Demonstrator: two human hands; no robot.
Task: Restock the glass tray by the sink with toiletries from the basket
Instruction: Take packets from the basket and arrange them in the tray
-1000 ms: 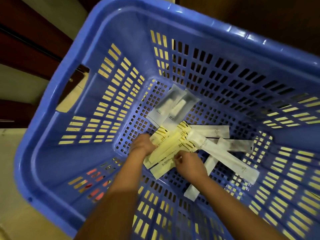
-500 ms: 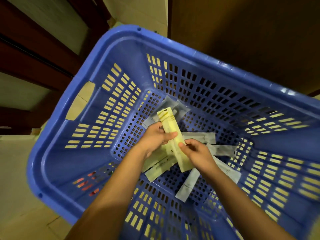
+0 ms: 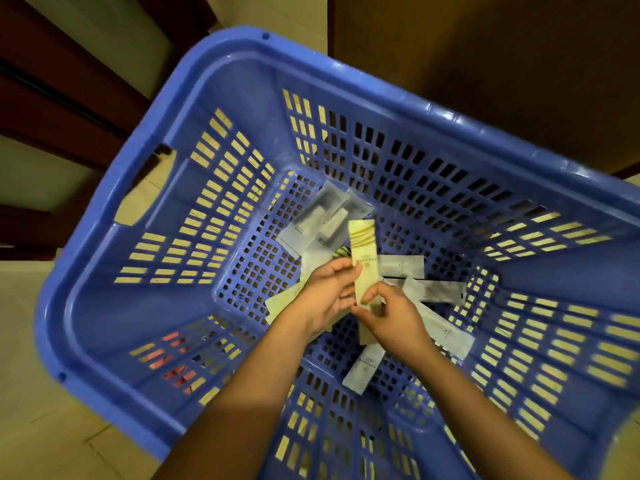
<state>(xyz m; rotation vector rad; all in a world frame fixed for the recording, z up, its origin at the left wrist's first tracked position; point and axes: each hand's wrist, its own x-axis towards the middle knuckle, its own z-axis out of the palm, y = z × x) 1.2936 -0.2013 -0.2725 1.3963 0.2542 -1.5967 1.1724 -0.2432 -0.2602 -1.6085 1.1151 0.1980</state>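
A big blue slotted basket (image 3: 114,306) fills the view. On its floor lie several flat toiletry packets: grey ones (image 3: 322,220), white ones (image 3: 401,266) and yellow ones (image 3: 282,303). A long yellow packet (image 3: 363,258) stands upright above the pile. My left hand (image 3: 327,294) holds its middle between thumb and fingers. My right hand (image 3: 391,317) pinches its lower end from the right. The glass tray and the sink are not in view.
Pale floor tiles (image 3: 31,410) lie around the basket at the left and bottom. Dark wood panelling (image 3: 69,98) runs along the upper left, and a brown wall or door (image 3: 485,64) stands behind the basket.
Both hands took a yellow packet from the pile and raised it upright. The view has pulled back, so the basket appears smaller.
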